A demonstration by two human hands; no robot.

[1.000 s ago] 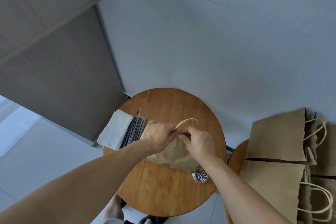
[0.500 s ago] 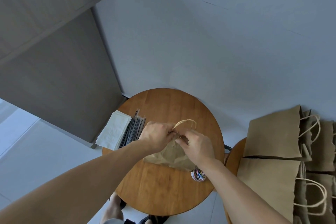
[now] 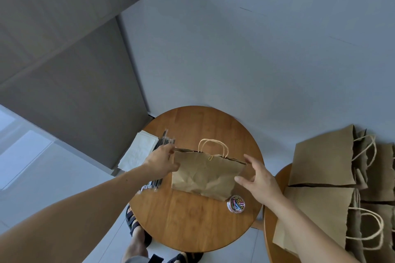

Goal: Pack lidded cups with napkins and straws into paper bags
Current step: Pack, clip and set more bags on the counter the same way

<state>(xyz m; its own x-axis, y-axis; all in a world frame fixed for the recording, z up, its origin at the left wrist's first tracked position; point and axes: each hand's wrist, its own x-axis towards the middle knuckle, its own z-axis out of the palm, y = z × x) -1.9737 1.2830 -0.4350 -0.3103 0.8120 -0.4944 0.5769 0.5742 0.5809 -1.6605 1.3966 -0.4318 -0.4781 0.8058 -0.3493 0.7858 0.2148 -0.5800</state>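
Observation:
A brown paper bag (image 3: 203, 175) with twisted paper handles stands on the round wooden table (image 3: 192, 220). A gold paper clip (image 3: 210, 157) pins its top edge together at the middle. My left hand (image 3: 160, 161) holds the bag's upper left corner, thumb on the front face. My right hand (image 3: 258, 179) holds the bag's right edge between thumb and fingers. White napkins (image 3: 139, 151) and a bundle of black wrapped straws (image 3: 162, 145) lie at the table's left side. No cup is visible; the bag's inside is hidden.
A small clear tub of coloured paper clips (image 3: 236, 203) sits by the bag's lower right corner. Several flat paper bags (image 3: 324, 156) are piled on a second table (image 3: 270, 220) at the right. A grey wall is close behind, and my sandalled feet (image 3: 136, 230) are below.
Both hands left the middle of the bag's top, where they were working at the handles, and moved apart to its left and right edges. The bag now stands upright, clipped shut.

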